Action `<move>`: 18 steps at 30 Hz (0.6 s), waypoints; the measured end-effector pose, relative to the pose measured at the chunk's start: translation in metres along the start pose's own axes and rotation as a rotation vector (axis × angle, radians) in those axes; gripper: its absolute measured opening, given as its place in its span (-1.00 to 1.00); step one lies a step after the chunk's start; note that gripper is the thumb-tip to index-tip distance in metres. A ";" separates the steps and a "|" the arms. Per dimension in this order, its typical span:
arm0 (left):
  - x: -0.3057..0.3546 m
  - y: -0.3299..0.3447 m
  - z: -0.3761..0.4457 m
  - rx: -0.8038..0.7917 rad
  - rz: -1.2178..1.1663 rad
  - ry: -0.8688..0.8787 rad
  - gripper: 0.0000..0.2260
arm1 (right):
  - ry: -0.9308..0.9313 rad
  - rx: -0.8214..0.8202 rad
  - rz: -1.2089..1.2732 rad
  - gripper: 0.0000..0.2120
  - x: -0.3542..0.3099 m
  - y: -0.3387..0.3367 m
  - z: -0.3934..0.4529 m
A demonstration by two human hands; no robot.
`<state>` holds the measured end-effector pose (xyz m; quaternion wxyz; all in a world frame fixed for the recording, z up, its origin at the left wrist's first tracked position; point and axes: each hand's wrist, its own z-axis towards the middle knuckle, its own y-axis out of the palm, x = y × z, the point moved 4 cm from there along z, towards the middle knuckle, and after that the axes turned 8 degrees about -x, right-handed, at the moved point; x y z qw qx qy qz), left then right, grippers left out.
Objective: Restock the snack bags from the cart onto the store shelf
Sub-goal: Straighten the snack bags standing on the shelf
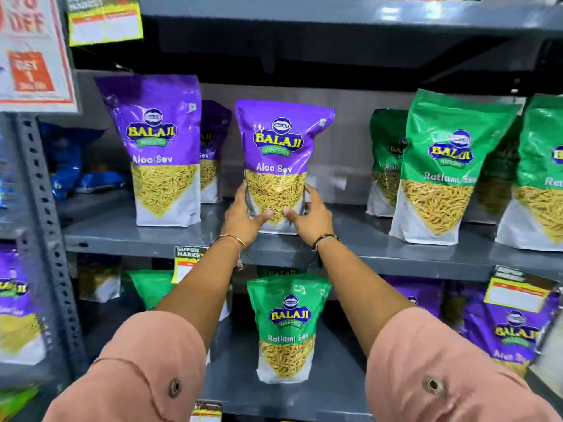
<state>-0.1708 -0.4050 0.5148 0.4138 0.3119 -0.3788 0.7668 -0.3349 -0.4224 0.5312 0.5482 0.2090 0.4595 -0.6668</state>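
Gripping one purple bag (278, 159), two hands

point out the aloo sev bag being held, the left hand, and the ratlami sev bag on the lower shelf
held Aloo Sev bag (278, 141), head view, logo
left hand (243, 216), head view, back
lower Ratlami Sev bag (288, 318), head view, logo

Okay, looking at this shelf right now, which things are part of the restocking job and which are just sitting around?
Part of the job:
- purple Aloo Sev bag, held by left hand and right hand
- middle shelf

Just around:
- green Ratlami Sev bag, shelf below
- discount sign
- blue bags
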 end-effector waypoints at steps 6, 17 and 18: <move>0.001 -0.001 0.001 0.011 0.091 -0.027 -0.19 | -0.005 0.000 0.010 -0.34 0.000 0.003 0.000; 0.024 -0.003 -0.019 0.181 0.243 0.025 -0.23 | -0.039 -0.004 -0.066 -0.33 -0.002 0.004 -0.002; 0.035 -0.004 -0.024 0.262 0.329 0.058 -0.27 | -0.056 0.030 -0.122 -0.33 -0.008 -0.002 -0.005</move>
